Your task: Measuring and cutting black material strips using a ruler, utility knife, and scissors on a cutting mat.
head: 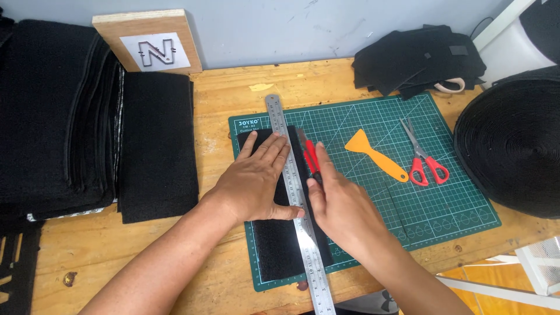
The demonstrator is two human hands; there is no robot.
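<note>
The left hand (256, 184) is being held flat, palm down, with the fingers spread forward and the thumb stretched out to the right. The right hand (338, 204) is being kept curled in a grip, index finger extended ahead. Both bare forearms are being angled inward from below.

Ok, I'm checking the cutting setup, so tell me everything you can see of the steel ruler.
The steel ruler is a long, flat strip of silvery metal with fine graduation marks along its length. It lies slightly slanted across the black fabric strip on the green cutting mat, its far end near the mat's top edge and its near end past the mat's front edge. The left hand presses it down; the right hand holds a red utility knife against its right edge.
</note>
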